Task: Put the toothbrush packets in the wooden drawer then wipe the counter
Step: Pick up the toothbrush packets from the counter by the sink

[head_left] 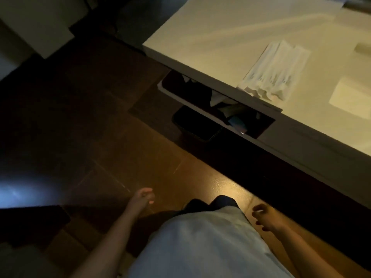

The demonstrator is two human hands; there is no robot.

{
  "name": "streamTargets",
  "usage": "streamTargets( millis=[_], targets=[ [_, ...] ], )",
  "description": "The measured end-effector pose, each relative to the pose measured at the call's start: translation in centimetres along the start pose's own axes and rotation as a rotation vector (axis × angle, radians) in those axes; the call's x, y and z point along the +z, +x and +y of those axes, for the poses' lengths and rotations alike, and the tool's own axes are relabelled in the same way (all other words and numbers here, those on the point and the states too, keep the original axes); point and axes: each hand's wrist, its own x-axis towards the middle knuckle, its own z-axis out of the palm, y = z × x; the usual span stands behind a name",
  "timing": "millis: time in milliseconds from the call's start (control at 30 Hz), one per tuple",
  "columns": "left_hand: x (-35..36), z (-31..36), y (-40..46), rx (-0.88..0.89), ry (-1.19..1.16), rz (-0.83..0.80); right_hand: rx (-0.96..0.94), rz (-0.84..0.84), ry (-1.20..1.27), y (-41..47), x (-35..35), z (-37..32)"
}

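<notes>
White, crinkled toothbrush packets lie in an overlapping bunch at the right of the frame, on the pale counter near its front edge. Just below that edge the drawer stands open, its contents dim. At the bottom, left hand and right hand hang loosely curled, holding nothing.

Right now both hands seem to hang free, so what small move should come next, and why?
Probably reach the right hand up to the toothbrush packets. They lie in a pile at the counter edge, right above the drawer, which already stands open. Both the right and the left hand hold nothing.
</notes>
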Motion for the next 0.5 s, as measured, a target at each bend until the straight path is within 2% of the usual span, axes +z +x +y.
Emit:
streamTargets(
  millis=[233,367,500],
  targets=[
    [1.0,7.3,4.8,0.063,0.147,-0.111,0.147,0.013,0.212,1.5,0.0,-0.9],
    [3.8,9.9,6.7,0.038,0.195,-0.145,0.118,0.02,0.255,4.7,-2.4,-4.4],
    [5.6,12.7,7.8,0.075,0.359,-0.187,0.074,0.039,0.28,7.4,-5.4,-9.0]
  ],
)
